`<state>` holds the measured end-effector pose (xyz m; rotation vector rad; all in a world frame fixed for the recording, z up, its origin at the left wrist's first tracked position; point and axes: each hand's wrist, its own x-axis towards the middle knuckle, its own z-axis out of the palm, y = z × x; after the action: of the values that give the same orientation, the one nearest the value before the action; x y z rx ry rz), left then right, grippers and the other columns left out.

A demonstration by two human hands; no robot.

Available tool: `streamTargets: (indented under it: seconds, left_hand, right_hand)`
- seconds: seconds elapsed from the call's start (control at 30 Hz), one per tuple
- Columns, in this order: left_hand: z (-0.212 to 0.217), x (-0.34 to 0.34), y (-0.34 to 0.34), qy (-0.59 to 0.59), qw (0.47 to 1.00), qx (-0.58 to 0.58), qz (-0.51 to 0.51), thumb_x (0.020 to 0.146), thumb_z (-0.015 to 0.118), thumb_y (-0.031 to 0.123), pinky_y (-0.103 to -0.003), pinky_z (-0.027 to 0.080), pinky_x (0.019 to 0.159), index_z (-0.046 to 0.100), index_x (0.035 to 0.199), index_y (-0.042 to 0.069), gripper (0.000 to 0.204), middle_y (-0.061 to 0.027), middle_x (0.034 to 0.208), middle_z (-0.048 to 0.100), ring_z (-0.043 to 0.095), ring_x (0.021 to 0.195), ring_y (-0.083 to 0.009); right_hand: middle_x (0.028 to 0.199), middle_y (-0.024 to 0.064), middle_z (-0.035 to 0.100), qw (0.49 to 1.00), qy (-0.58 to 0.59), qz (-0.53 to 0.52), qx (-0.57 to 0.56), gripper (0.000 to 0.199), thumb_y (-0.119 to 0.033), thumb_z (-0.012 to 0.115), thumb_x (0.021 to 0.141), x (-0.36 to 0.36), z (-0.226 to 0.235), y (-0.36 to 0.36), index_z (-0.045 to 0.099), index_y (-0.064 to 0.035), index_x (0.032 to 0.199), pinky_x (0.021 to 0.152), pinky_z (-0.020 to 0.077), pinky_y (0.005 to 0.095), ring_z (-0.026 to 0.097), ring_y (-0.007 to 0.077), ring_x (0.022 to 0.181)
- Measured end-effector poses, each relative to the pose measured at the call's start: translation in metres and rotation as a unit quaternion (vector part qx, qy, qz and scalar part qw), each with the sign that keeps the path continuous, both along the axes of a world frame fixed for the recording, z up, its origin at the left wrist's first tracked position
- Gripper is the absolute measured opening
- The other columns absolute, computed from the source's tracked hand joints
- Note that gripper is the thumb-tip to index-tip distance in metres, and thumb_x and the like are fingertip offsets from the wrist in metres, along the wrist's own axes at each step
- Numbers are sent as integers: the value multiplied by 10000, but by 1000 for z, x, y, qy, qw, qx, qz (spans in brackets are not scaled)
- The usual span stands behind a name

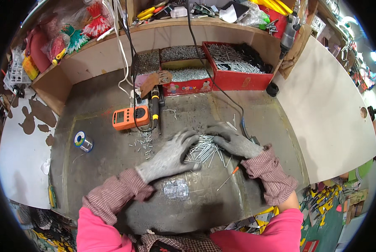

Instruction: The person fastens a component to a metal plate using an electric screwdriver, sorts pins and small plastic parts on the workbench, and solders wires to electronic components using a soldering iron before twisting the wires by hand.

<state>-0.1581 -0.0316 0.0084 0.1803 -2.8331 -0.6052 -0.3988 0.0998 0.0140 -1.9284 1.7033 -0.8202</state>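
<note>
A loose pile of long silver screws lies on the dark worktop between my gloved hands. My left hand rests at the pile's left side, thumb and fingers apart around its edge. On the other side, my right hand curves over the pile's right edge with fingers stretched out, slightly blurred. Neither hand has anything clearly gripped. A thin screwdriver with an orange handle lies near the right wrist. Short metal pins are scattered left of my left hand.
Behind stand an orange multimeter, a black-and-yellow soldering iron and red boxes of screws. A solder spool sits at left. A black cable hangs across the worktop. A power screwdriver hangs at upper right.
</note>
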Motion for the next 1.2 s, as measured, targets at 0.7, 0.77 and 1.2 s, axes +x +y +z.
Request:
streamTargets:
  seconds: [0.7, 0.77, 1.2]
  left_hand:
    - [-37, -88, 47, 66, 997, 35, 17, 720, 779, 540, -548, 317, 1125, 494, 1375, 46, 869, -222, 1438, 412, 322, 1380, -439]
    - [-43, -104, 55, 70, 996, 15, 45, 759, 757, 505, -519, 333, 1124, 512, 1345, 18, 800, -217, 1417, 436, 342, 1372, -422]
    - [-29, 106, -58, 19, 986, -70, 149, 880, 655, 289, -487, 397, 1054, 571, 1253, 43, 455, -173, 1313, 531, 484, 1237, -367]
  right_hand:
    - [1458, 197, 414, 854, 315, -402, 93, 698, 34, 584, 815, 33, -2, 161, 431, -189, 1458, 994, 456, 490, 500, 412, 1195]
    - [1432, 206, 443, 861, 313, -397, 56, 635, 44, 535, 829, 16, -5, 144, 473, -175, 1422, 1007, 444, 493, 494, 416, 1198]
    - [1377, 169, 455, 969, 194, -149, -37, 458, -178, 759, 813, 119, 21, 91, 594, -75, 1228, 1114, 319, 512, 351, 397, 1353]
